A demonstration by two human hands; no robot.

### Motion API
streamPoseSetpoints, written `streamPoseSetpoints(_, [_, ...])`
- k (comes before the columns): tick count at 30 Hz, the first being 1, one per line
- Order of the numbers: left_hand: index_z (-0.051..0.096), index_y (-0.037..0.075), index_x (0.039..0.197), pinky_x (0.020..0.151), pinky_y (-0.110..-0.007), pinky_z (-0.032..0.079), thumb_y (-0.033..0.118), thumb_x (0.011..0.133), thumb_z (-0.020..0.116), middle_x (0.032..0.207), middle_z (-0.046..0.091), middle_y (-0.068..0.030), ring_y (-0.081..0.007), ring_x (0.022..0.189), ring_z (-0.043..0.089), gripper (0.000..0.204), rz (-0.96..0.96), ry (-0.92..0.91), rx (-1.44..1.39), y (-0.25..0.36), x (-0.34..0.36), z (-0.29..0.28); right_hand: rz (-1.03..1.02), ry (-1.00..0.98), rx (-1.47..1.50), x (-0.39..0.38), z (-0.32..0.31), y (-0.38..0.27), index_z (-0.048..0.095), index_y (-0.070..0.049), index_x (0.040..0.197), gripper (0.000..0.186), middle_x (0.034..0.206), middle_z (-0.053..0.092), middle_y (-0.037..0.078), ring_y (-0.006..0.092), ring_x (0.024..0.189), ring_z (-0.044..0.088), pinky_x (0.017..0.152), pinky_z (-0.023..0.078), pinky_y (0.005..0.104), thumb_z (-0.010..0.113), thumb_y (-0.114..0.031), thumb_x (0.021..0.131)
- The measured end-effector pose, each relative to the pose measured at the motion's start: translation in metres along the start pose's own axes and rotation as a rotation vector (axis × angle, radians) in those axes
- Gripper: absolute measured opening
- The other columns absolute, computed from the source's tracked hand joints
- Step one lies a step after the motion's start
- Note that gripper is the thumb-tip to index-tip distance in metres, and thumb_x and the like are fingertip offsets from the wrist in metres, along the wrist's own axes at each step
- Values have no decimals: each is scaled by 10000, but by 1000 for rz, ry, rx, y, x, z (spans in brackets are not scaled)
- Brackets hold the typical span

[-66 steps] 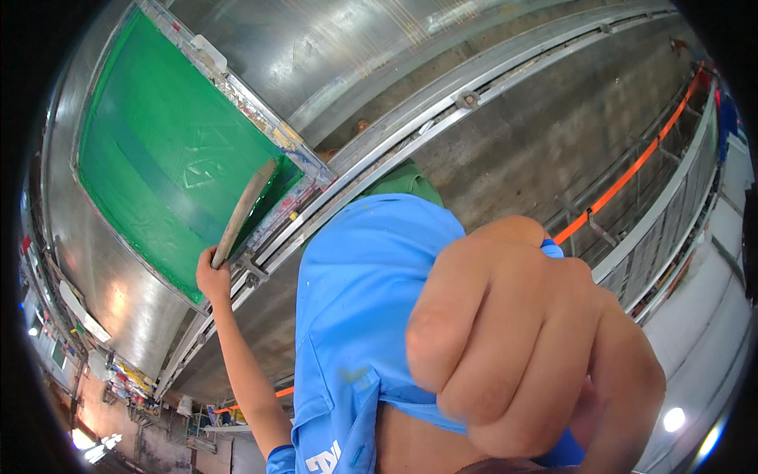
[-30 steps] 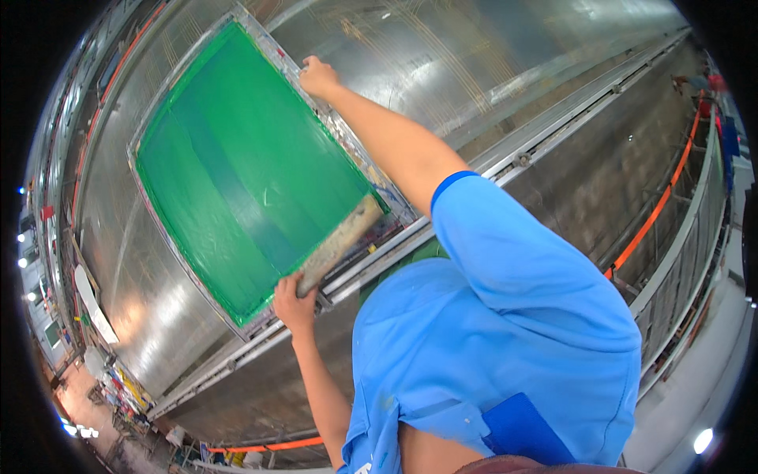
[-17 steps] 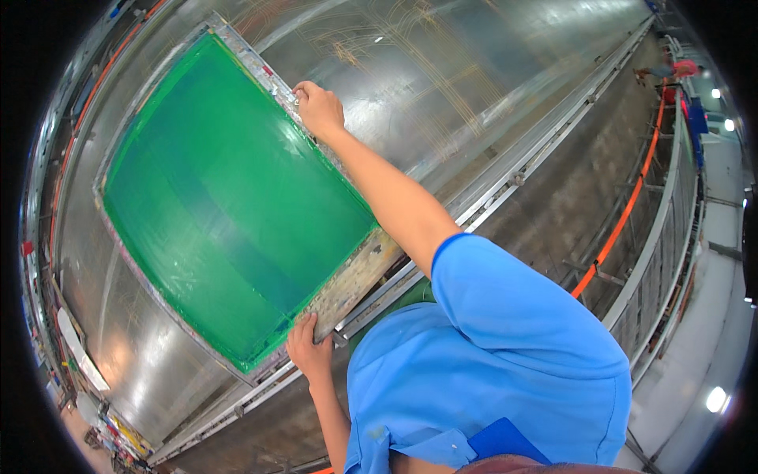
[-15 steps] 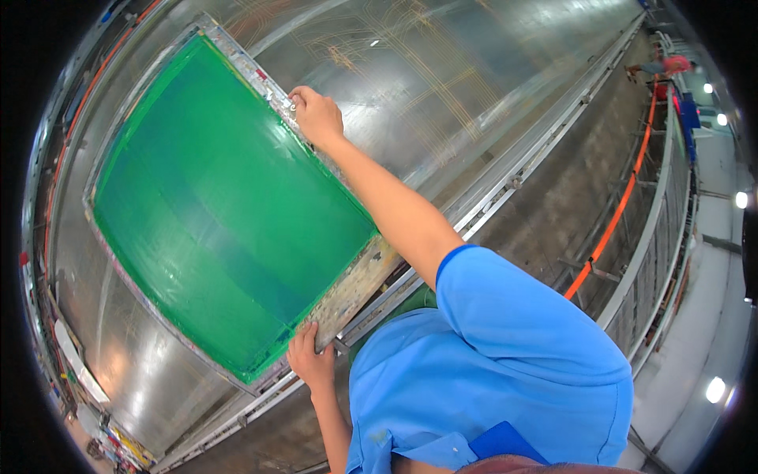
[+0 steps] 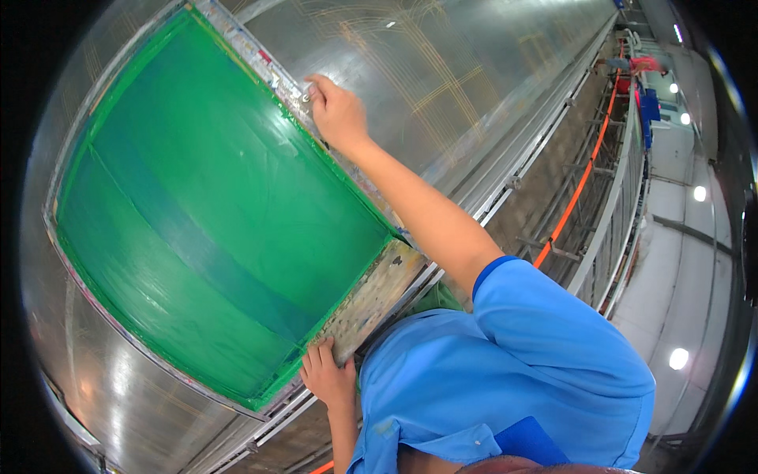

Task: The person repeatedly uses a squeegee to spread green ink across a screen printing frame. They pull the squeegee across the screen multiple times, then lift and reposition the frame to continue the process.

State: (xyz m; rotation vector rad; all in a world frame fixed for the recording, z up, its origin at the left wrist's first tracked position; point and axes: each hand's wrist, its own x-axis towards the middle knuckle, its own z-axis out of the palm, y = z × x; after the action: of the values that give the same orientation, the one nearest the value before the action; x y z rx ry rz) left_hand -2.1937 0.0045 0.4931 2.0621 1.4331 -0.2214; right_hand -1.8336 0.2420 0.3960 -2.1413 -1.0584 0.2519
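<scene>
A large screen printing frame (image 5: 260, 59) with green mesh (image 5: 213, 213) fills the left and middle of the view. It lies slightly tilted over a long metal table. Its near end has a wide, worn, paint-stained board (image 5: 375, 288). My left hand (image 5: 330, 379) grips the near corner of that end, fingers over the board's edge. Stretched forward, my right arm reaches the frame's right side, where my right hand (image 5: 339, 114) is closed at the rim beside a small metal fitting (image 5: 305, 98). Part of its grip is hidden behind the hand.
Faint yellow line patterns mark the grey metal tabletop (image 5: 442, 87). A metal rail (image 5: 513, 182) runs along the table's near side. To the right, an orange hose or cable (image 5: 580, 186) follows a metal railing (image 5: 608, 229). A person in red (image 5: 647, 63) is far off at the upper right.
The screen frame appears larger and closer, shifted left in the view. Both hands stay at its edges. The view itself has also turned, moving the railing and the distant person leftward.
</scene>
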Motion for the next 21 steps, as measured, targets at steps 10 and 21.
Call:
streamPoseSetpoints(10, [658, 137, 1084, 832, -416, 441, 171, 591, 839, 1125, 632, -58, -287, 1049, 586, 526, 49, 110, -29, 0, -4, 6, -273, 98, -61, -12, -17, 0, 647, -109, 1273, 382, 1254, 545, 228, 404, 1160, 522, 963, 452, 477, 622, -291, 938])
streamPoseSetpoints(21, [702, 143, 910, 754, -404, 445, 316, 693, 833, 890, 676, -14, -250, 907, 627, 307, 120, 449, 155, -8, -7, 18, -720, -846, -169, -200, -173, 35, 690, -86, 1009, 378, 1024, 650, 72, 299, 1033, 612, 875, 501, 418, 753, -396, 803])
